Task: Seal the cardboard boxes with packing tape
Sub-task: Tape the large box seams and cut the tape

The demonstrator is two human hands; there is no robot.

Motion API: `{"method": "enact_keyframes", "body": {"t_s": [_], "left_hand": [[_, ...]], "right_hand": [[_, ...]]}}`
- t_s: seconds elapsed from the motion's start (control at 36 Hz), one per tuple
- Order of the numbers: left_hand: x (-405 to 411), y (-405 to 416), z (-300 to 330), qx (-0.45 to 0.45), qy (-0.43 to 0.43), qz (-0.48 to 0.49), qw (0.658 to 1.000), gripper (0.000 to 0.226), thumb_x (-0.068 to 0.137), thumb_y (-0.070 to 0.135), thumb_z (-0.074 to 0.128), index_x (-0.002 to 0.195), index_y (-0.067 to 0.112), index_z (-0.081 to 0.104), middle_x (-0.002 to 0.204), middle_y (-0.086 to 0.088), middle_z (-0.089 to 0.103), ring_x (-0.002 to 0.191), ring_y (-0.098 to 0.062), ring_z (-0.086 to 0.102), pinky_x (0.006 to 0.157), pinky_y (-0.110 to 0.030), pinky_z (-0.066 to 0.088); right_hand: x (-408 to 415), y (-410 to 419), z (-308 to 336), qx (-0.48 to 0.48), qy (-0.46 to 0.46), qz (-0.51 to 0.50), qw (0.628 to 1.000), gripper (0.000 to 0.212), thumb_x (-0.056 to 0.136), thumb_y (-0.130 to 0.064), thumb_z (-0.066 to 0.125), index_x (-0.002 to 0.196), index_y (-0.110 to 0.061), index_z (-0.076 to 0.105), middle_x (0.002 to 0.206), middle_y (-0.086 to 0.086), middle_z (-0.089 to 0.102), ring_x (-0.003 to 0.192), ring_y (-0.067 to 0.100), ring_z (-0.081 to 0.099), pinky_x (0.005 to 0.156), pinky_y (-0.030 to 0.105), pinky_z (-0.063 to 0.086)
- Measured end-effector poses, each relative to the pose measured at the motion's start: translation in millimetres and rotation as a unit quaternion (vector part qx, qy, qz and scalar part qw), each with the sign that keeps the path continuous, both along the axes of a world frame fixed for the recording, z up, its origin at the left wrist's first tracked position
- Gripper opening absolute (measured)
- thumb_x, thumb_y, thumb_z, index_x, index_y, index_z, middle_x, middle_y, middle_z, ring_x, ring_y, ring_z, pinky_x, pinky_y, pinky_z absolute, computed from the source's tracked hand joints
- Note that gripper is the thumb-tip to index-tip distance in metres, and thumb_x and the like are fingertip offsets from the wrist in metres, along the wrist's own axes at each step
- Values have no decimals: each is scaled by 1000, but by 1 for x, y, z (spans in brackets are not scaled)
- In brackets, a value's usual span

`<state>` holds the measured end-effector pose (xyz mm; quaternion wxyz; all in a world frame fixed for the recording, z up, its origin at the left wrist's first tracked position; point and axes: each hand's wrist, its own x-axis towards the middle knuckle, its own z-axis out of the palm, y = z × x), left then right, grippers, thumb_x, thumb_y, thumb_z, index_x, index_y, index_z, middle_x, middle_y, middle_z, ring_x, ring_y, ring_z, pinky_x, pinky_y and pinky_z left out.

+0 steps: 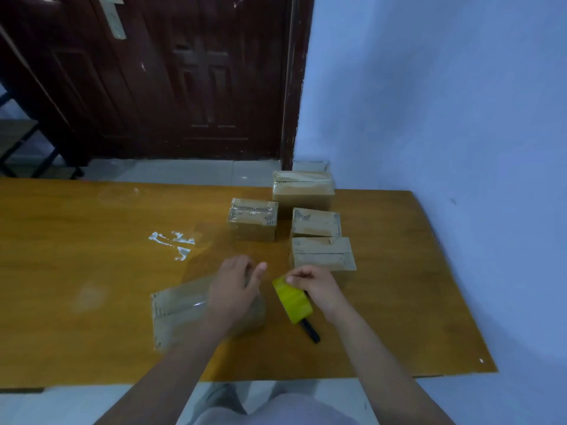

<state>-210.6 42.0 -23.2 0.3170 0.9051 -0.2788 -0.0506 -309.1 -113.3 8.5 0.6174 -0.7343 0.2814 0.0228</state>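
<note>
Head view showed a glossy orange-brown wooden table (92, 317) against a pale blue wall. Four tape-wrapped rectangular cardboard boxes (253, 219) sat far right, their printing too small to read. Near centre lay a flatter, blurred cardboard box (178, 311) under the left hand (231, 289), fingers extended. The right hand (316, 286) pinched the yellow tape roll (293, 300), just right of that box.
</note>
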Motion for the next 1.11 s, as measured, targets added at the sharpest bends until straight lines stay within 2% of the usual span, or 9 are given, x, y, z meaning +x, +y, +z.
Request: {"method": "enact_keyframes", "body": {"t_s": [0.11, 0.25, 0.31, 0.39, 0.56, 0.69, 0.81, 1.03, 1.11], "left_hand": [[2, -6, 11, -121, 83, -131, 980, 71, 78, 82, 34, 100, 19, 61, 93, 13, 52, 91, 4, 46, 72, -11, 35], [13, -8, 30, -125, 49, -130, 982, 23, 89, 43, 55, 82, 22, 60, 77, 12, 53, 73, 0, 49, 60, -18, 34], [21, -6, 38, -120, 48, -103, 986, 29, 91, 30, 60, 64, 27, 48, 58, 11, 46, 55, -4, 42, 51, -20, 28], [35, -3, 49, -90, 37, -103, 990, 36, 92, 26, 60, 61, 29, 44, 50, 11, 42, 48, -4, 39, 47, -22, 25], [71, -3, 65, -91, 118, -65, 987, 30, 93, 24, 60, 64, 15, 59, 65, -5, 63, 62, -26, 64, 60, -42, 53], [87, -11, 82, -169, 382, 3, 909, 30, 96, 7, 48, 69, 10, 61, 53, -9, 62, 35, -14, 58, 35, -16, 39], [92, -16, 86, -159, 484, -6, 860, 21, 95, 9, 46, 80, 5, 61, 51, -8, 61, 33, -16, 55, 35, -11, 33], [93, -29, 85, -155, 410, -31, 898, 33, 90, -6, 42, 68, 3, 65, 60, -17, 61, 48, -31, 61, 46, -38, 54], [93, -28, 85, -147, 376, -54, 913, 31, 89, -5, 47, 66, 6, 65, 59, -13, 59, 50, -28, 58, 43, -30, 49]], "right_hand": [[15, 1, 21, 12, -16, -4, 1000, 10, 87, -16, 65, 80, -20, 70, 80, -5, 66, 84, 14, 61, 80, 32, 47], [33, 6, 38, -18, -17, 4, 1000, 8, 87, -21, 65, 88, -18, 72, 82, -4, 67, 81, 13, 61, 71, 27, 46], [39, 12, 45, -45, -12, 10, 999, 10, 88, -23, 63, 91, -18, 72, 83, -4, 67, 79, 11, 60, 69, 25, 45], [46, 22, 52, -77, -29, -5, 997, 21, 93, -26, 57, 106, -17, 71, 104, -4, 69, 98, 10, 61, 85, 26, 45], [46, 46, 72, -20, -57, -6, 998, 60, 93, -43, 51, 147, -25, 32, 150, -7, 34, 135, 12, 35, 112, 36, 33], [35, 44, 93, 71, -96, -58, 991, 19, 97, -27, 49, 114, -29, 57, 101, -14, 61, 83, -7, 61, 75, 10, 49], [35, 51, 101, 21, -129, -90, 987, 28, 90, -35, 56, 109, -15, 62, 98, -3, 68, 90, 11, 65, 80, 26, 52], [33, 65, 97, -36, -111, -137, 984, 16, 93, -24, 58, 93, -10, 66, 81, -1, 70, 76, 12, 66, 69, 23, 51], [35, 70, 100, -39, -96, -143, 984, 33, 87, -33, 63, 97, -2, 67, 87, 10, 70, 80, 19, 66, 76, 34, 52]]}}
